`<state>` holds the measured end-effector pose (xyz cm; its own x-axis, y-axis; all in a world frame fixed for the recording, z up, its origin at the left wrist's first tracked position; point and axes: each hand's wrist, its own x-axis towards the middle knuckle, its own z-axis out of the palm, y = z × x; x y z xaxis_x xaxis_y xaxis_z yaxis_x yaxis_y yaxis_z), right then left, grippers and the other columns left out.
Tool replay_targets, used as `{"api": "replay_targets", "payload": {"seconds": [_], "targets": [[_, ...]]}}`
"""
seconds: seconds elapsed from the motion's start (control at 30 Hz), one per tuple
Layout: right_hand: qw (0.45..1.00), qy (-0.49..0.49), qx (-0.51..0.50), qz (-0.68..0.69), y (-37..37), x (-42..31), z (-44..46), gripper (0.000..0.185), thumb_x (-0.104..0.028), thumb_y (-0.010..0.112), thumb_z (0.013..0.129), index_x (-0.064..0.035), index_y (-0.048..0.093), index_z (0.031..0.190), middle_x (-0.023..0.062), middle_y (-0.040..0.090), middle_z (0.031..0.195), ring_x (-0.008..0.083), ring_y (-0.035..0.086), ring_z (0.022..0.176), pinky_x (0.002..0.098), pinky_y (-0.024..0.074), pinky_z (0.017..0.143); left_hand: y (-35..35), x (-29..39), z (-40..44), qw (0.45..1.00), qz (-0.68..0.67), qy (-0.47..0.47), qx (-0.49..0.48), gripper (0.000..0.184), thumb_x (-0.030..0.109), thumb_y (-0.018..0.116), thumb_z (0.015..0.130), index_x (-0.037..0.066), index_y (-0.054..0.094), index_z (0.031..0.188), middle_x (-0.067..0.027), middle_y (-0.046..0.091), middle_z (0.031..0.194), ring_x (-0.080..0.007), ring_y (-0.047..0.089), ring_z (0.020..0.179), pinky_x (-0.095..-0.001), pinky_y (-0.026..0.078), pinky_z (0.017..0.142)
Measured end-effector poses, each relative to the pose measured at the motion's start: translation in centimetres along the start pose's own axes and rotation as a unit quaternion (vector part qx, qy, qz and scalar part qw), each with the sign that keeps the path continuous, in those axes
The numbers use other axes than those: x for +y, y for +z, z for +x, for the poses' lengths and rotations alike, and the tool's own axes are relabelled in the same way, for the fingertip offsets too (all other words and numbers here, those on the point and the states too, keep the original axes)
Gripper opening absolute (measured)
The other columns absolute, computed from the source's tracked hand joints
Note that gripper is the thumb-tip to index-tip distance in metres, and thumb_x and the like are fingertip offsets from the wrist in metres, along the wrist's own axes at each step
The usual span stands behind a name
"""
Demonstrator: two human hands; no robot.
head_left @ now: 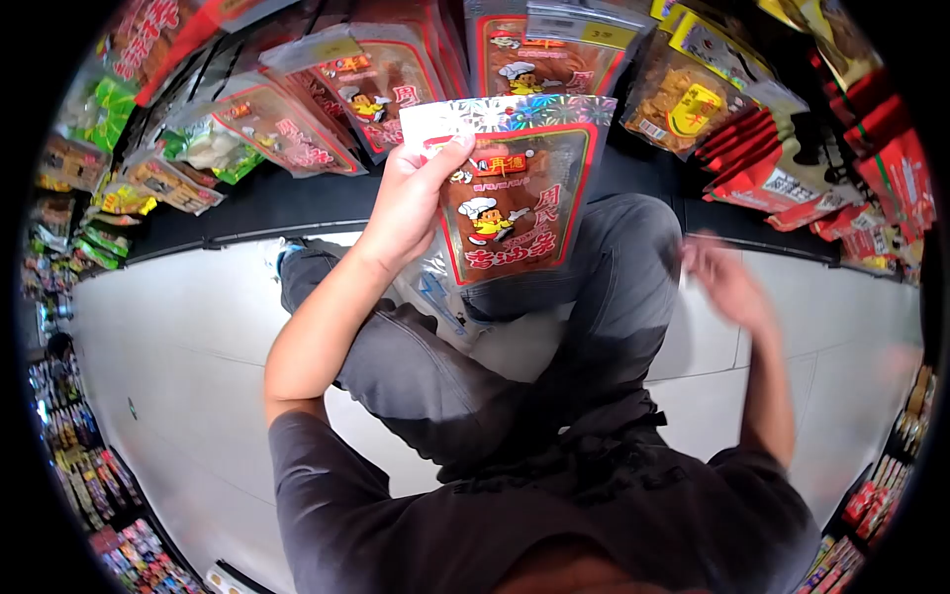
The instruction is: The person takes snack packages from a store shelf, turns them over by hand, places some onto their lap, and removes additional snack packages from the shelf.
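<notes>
My left hand [416,193] grips a clear snack packet [520,203] by its upper left side, thumb across the front. The packet has a red border, a shiny silver top strip and a cartoon chef, and brown food shows through it. It is held upright in front of the shelf, above my knees. My right hand [727,282] is off to the right beside my knee, smeared by motion, and I cannot make out its fingers clearly. Matching red-bordered packets [371,94] hang behind the held one, with another packet [539,59] just above it.
Yellow-topped packets [683,94] and red packets [782,173] hang at the right. More packets [213,148], some green, fill the left. A black shelf base [237,213] edges the pale tiled floor [178,346]. My bent legs [623,267] are close to the shelf.
</notes>
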<state>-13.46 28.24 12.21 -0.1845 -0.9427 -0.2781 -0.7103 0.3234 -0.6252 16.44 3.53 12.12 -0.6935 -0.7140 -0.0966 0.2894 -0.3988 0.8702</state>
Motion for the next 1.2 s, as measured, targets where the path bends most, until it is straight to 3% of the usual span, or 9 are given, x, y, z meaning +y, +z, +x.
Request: {"api": "replay_targets", "payload": {"seconds": [0.07, 0.17, 0.2, 0.5, 0.53, 0.57, 0.63, 0.93, 1.2], "targets": [[0.954, -0.220, 0.089, 0.182, -4.5, -9.6, 1.8, 0.043, -0.037, 0.044, 0.099, 0.0005, 0.052, 0.121, 0.0129, 0.058, 0.114, 0.0205, 0.056, 0.101, 0.0335, 0.0435, 0.092, 0.2, 0.2, 0.0, 1.000, -0.001, -0.003, 0.006, 0.027, 0.015, 0.054, 0.096, -0.004, 0.058, 0.113, -0.0144, 0.067, 0.107, -0.0192, 0.065, 0.097, -0.0332, 0.052, 0.087], [0.780, -0.470, -0.060, 0.409, -8.9, -18.0, 4.0, 0.059, -0.043, 0.032, 0.101, -0.0005, 0.033, 0.141, 0.0210, 0.047, 0.135, 0.0314, 0.055, 0.116, 0.0418, 0.0468, 0.091, 0.2, 0.2, -0.1, 1.000, 0.002, -0.007, 0.007, 0.027, 0.016, 0.053, 0.096, -0.005, 0.058, 0.113, -0.0153, 0.067, 0.108, -0.0198, 0.066, 0.097, -0.0333, 0.052, 0.087], [0.771, -0.229, 0.121, 0.582, -9.9, -18.4, 4.2, 0.056, -0.041, 0.032, 0.101, -0.0007, 0.034, 0.140, 0.0188, 0.049, 0.134, 0.0320, 0.059, 0.108, 0.0405, 0.0495, 0.086, 0.4, 0.2, -0.2, 1.000, 0.005, -0.002, 0.014, 0.027, 0.016, 0.053, 0.096, -0.005, 0.058, 0.113, -0.0154, 0.067, 0.107, -0.0198, 0.066, 0.096, -0.0334, 0.052, 0.086], [0.824, -0.420, -0.109, 0.365, -10.9, -25.5, 9.4, 0.058, -0.044, 0.035, 0.099, -0.0027, 0.036, 0.140, 0.0185, 0.051, 0.132, 0.0297, 0.061, 0.105, 0.0363, 0.0510, 0.082, 0.6, 1.1, -0.4, 0.997, -0.048, 0.011, -0.058, 0.029, 0.022, 0.053, 0.097, -0.001, 0.060, 0.113, -0.0122, 0.066, 0.110, -0.0188, 0.064, 0.099, -0.0345, 0.049, 0.091], [0.824, -0.424, -0.116, 0.358, -10.9, -25.4, 9.3, 0.058, -0.044, 0.036, 0.099, -0.0029, 0.036, 0.140, 0.0185, 0.051, 0.132, 0.0294, 0.061, 0.104, 0.0358, 0.0511, 0.082, -0.3, -1.0, 2.4, 0.977, -0.021, -0.120, 0.174, 0.030, 0.021, 0.053, 0.097, -0.002, 0.059, 0.114, -0.0121, 0.066, 0.111, -0.0189, 0.064, 0.099, -0.0344, 0.049, 0.091], [0.824, -0.423, -0.123, 0.355, -10.9, -25.9, 9.4, 0.058, -0.045, 0.036, 0.099, -0.0031, 0.037, 0.140, 0.0185, 0.052, 0.132, 0.0292, 0.061, 0.104, 0.0353, 0.0513, 0.081, -0.2, -0.6, 1.9, 0.978, -0.026, -0.119, 0.172, 0.030, 0.021, 0.053, 0.097, -0.002, 0.059, 0.114, -0.0121, 0.066, 0.111, -0.0189, 0.064, 0.099, -0.0344, 0.049, 0.091], [0.826, -0.426, -0.127, 0.347, -11.3, -26.2, 9.6, 0.058, -0.045, 0.037, 0.099, -0.0036, 0.037, 0.139, 0.0184, 0.052, 0.131, 0.0286, 0.062, 0.104, 0.0344, 0.0516, 0.080, 0.2, 0.7, -0.1, 1.000, -0.009, 0.004, -0.028, 0.030, 0.021, 0.053, 0.097, -0.002, 0.058, 0.116, -0.0125, 0.066, 0.111, -0.0190, 0.063, 0.100, -0.0343, 0.049, 0.092], [0.825, -0.440, -0.145, 0.324, -11.5, -27.2, 9.4, 0.060, -0.048, 0.040, 0.097, -0.0055, 0.040, 0.139, 0.0182, 0.055, 0.129, 0.0263, 0.064, 0.101, 0.0301, 0.0531, 0.077, 0.4, 0.5, -0.1, 0.999, 0.007, 0.028, 0.039, 0.030, 0.020, 0.053, 0.097, -0.002, 0.058, 0.117, -0.0122, 0.065, 0.112, -0.0194, 0.063, 0.102, -0.0357, 0.049, 0.092], [0.818, -0.467, -0.175, 0.286, -10.4, -29.5, 11.1, 0.061, -0.051, 0.043, 0.096, -0.0073, 0.042, 0.139, 0.0180, 0.057, 0.126, 0.0242, 0.066, 0.098, 0.0263, 0.0544, 0.073, 0.2, 1.7, -0.3, 0.997, -0.050, 0.009, -0.060, 0.028, 0.019, 0.051, 0.098, -0.002, 0.057, 0.116, -0.0132, 0.066, 0.109, -0.0186, 0.064, 0.098, -0.0326, 0.051, 0.087]]}}
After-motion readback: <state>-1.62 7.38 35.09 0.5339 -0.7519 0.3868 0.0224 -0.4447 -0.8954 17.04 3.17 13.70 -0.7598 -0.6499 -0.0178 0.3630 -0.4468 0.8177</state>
